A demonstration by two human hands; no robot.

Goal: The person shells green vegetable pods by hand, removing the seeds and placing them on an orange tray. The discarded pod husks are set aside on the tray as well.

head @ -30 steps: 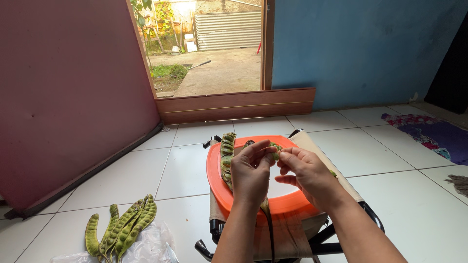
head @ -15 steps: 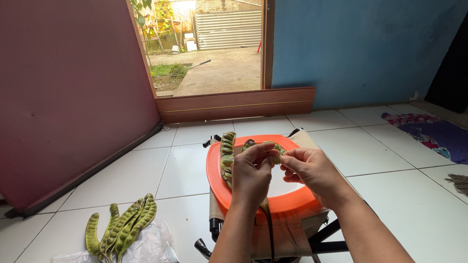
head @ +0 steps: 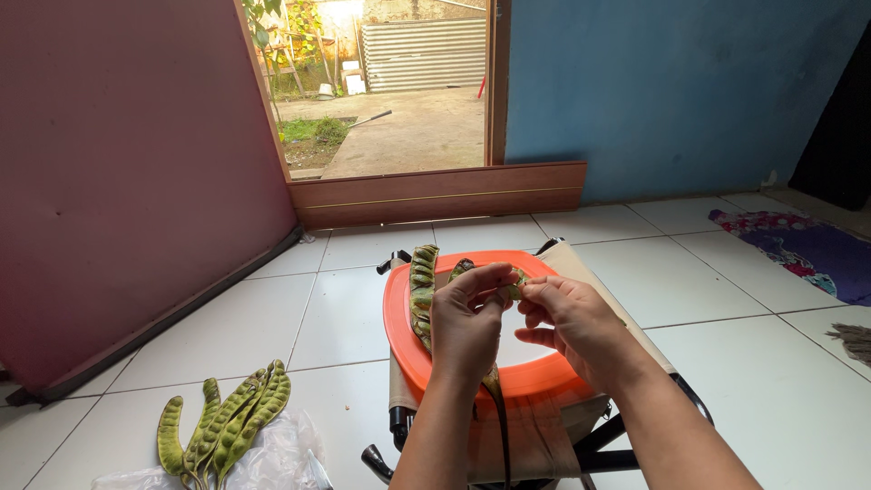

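Left hand (head: 467, 319): centre frame, back of hand to cam. Fingers curled shut, thumb + forefinger pinching a green stink-bean pod (head: 495, 386); pod's dark, thin lower end hangs down past the wrist.
Right hand (head: 570, 318): just right of the left hand, fingertips touching it. Fingers pinched closed on a small green bean piece (head: 516, 284) at the pod's top end.
Held pod: long, flat, twisted strip; green at top, dark toward bottom. Sits above the tray, centre frame.
Tray (head: 399, 318): round, orange rim, smooth plastic, pale inner face. Qty 1. Rests on stool, centre frame.
Pods on tray (head: 422, 281): approx. 2, long, lumpy, green w/ brown patches, lying along tray's left rim; left hand hides their lower ends.
Stool (head: 544, 436): folding type, beige fabric seat, black metal legs. Qty 1. Lower centre.
Pod bunch (head: 227, 422): approx. 5–6 bumpy green pods, joined at base, lower left of frame, on floor.
Plastic bag (head: 272, 458): clear, crinkled, under bunch.
Floor (head: 708, 272): white glossy square tiles.
Walls: maroon panel at left (head: 118, 163), blue wall at right (head: 680, 91), both matte.
Doorway (head: 399, 91): upper centre, wood sill; concrete yard beyond.
Rug (head: 798, 245): purple, patterned, right edge.
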